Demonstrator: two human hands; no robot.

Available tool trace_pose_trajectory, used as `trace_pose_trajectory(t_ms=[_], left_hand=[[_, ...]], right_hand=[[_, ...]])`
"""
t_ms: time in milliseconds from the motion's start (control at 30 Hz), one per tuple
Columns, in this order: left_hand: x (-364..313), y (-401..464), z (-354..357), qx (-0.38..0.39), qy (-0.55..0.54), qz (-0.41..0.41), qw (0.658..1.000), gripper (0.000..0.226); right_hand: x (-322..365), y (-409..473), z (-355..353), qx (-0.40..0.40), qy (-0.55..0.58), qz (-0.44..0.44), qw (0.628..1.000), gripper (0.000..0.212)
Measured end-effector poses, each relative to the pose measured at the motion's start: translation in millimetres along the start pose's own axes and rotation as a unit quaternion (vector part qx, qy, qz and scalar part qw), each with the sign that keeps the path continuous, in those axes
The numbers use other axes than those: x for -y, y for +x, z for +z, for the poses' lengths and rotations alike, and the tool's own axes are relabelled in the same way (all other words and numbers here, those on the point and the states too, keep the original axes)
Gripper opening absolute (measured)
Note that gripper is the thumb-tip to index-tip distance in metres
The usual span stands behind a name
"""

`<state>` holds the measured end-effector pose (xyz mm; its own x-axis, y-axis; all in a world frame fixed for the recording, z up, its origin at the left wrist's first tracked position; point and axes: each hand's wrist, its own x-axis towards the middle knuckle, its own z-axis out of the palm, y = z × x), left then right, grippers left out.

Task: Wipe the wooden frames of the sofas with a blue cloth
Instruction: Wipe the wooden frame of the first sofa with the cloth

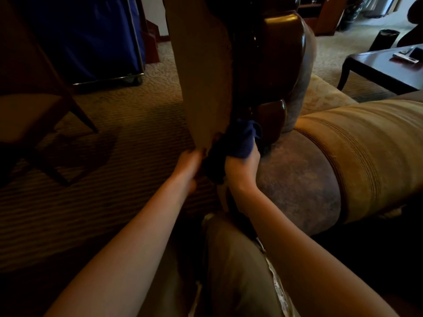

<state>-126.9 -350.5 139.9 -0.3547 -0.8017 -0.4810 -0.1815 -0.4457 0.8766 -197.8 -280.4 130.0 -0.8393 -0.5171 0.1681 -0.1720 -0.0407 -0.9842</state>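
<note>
Both hands' fingers hidden behind blue cloth (242, 139), dim.

Lighting: dim, warm-toned interior; brighter daylight at upper right. Glare: highlights on glossy wooden frame (283, 42). Shadows: deep at lower right and left edge. Quality: soft, slightly blurred; wide-angle bending toward the edges.

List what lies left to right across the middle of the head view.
Wooden chair → left hand → blue cloth → right hand → sofa arm.
</note>
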Motion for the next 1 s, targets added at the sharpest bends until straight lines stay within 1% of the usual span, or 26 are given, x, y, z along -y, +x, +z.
trace_pose_trajectory(t_ms=[33, 67, 100, 133, 167, 200, 233, 267, 300, 333, 367, 400, 433, 467, 500, 533, 600, 633, 667, 700, 733, 800, 867, 900, 933, 1000], left_hand=[[1.1, 5.8, -4.9, -0.004, -0.022, 0.006, 1.000, 0.024], [-0.9, 5.2, -8.6, -0.013, -0.046, -0.002, 0.999, 0.026], [-1.4, 6.8, -11.9, -0.008, -0.060, -0.003, 0.998, 0.027], [-2.2, 7.1, -11.3, -0.008, -0.065, -0.004, 0.998, 0.027], [0.7, 14.7, -11.2, -0.010, -0.063, 0.002, 0.998, 0.026], [-0.5, 14.1, -8.9, -0.017, -0.059, 0.001, 0.998, 0.025], [-0.9, 16.1, -5.2, -0.017, -0.045, -0.003, 0.999, 0.023], [-0.2, 18.0, -2.3, -0.012, -0.035, -0.003, 0.999, 0.022], [1.9, 23.0, -0.1, -0.016, -0.026, 0.000, 1.000, 0.022], [2.0, 22.8, 1.4, -0.013, -0.011, 0.003, 1.000, 0.021], [2.5, 24.1, 2.5, -0.011, 0.003, 0.002, 1.000, 0.020], [2.3, 25.5, 2.9, -0.008, 0.016, 0.003, 1.000, 0.019], [3.9, 29.1, 2.5, -0.012, 0.025, 0.005, 1.000, 0.019], [3.8, 29.1, 2.4, -0.014, 0.036, -0.001, 0.999, 0.018], [3.3, 28.4, 2.5, -0.015, 0.043, -0.005, 0.999, 0.017], [2.5, 26.8, 2.5, -0.016, 0.045, -0.008, 0.999, 0.017], [3.1, 27.5, 3.4, -0.013, 0.053, -0.018, 0.998, 0.025], [5.4, 29.6, 3.6, -0.016, 0.061, -0.021, 0.998, 0.029], [5.8, 28.6, 4.7, -0.019, 0.065, -0.019, 0.998, 0.028], [6.9, 29.8, 6.3, -0.016, 0.066, -0.017, 0.998, 0.023], [5.0, 25.1, 9.0, -0.012, 0.070, -0.017, 0.997, 0.020], [2.7, 19.5, 14.7, -0.006, 0.076, -0.012, 0.997, 0.025], [-1.9, 14.0, 18.4, 0.001, 0.082, -0.005, 0.997, 0.030], [-4.4, 13.4, 19.1, 0.003, 0.082, -0.001, 0.997, 0.029], [-8.2, 11.9, 19.8, 0.002, 0.078, 0.004, 0.997, 0.027], [-16.1, 9.4, 21.9, -0.003, 0.072, 0.012, 0.997, 0.031]], right_hand=[[3.0, 5.9, -2.7, 0.008, -0.068, -0.107, 0.992, 0.024], [8.0, 14.5, -6.3, 0.002, -0.157, -0.202, 0.967, 0.018], [10.5, 26.8, -7.0, -0.019, -0.247, -0.281, 0.927, 0.017], [11.8, 39.0, -7.5, -0.041, -0.329, -0.353, 0.875, 0.025], [11.2, 50.3, -9.1, -0.042, -0.402, -0.413, 0.816, 0.030], [9.9, 60.1, -9.8, -0.026, -0.461, -0.460, 0.759, 0.031], [5.8, 67.6, -10.7, 0.011, -0.505, -0.504, 0.701, 0.032], [0.1, 72.1, -12.8, 0.054, -0.551, -0.537, 0.636, 0.031], [-8.2, 77.0, -14.2, 0.098, -0.600, -0.559, 0.564, 0.027], [-11.6, 78.3, -15.5, 0.138, -0.655, -0.561, 0.486, 0.021], [-12.0, 78.1, -15.3, 0.174, -0.699, -0.551, 0.422, 0.016], [-10.9, 76.7, -14.3, 0.200, -0.732, -0.533, 0.375, 0.019], [-12.0, 75.0, -13.3, 0.235, -0.747, -0.519, 0.344, 0.026], [-15.4, 73.0, -12.1, 0.271, -0.760, -0.489, 0.330, 0.034], [-20.1, 71.0, -9.9, 0.291, -0.771, -0.463, 0.326, 0.039], [-23.2, 68.0, -8.4, 0.295, -0.783, -0.442, 0.322, 0.042], [-29.0, 63.7, -6.9, 0.274, -0.797, -0.436, 0.315, 0.045], [-32.0, 63.4, -9.4, 0.266, -0.798, -0.435, 0.321, 0.046], [-34.1, 64.1, -13.2, 0.262, -0.791, -0.439, 0.337, 0.046], [-34.9, 66.5, -18.0, 0.261, -0.778, -0.450, 0.352, 0.046], [-33.0, 70.0, -23.8, 0.257, -0.766, -0.468, 0.359, 0.046], [-32.4, 75.9, -34.0, 0.250, -0.737, -0.516, 0.358, 0.043], [-33.4, 81.4, -42.3, 0.238, -0.703, -0.566, 0.358, 0.023], [-31.2, 84.3, -46.3, 0.222, -0.674, -0.601, 0.368, 0.014], [-27.6, 85.0, -51.2, 0.208, -0.648, -0.623, 0.385, 0.012], [-17.1, 85.9, -62.7, 0.161, -0.608, -0.650, 0.428, 0.018]])
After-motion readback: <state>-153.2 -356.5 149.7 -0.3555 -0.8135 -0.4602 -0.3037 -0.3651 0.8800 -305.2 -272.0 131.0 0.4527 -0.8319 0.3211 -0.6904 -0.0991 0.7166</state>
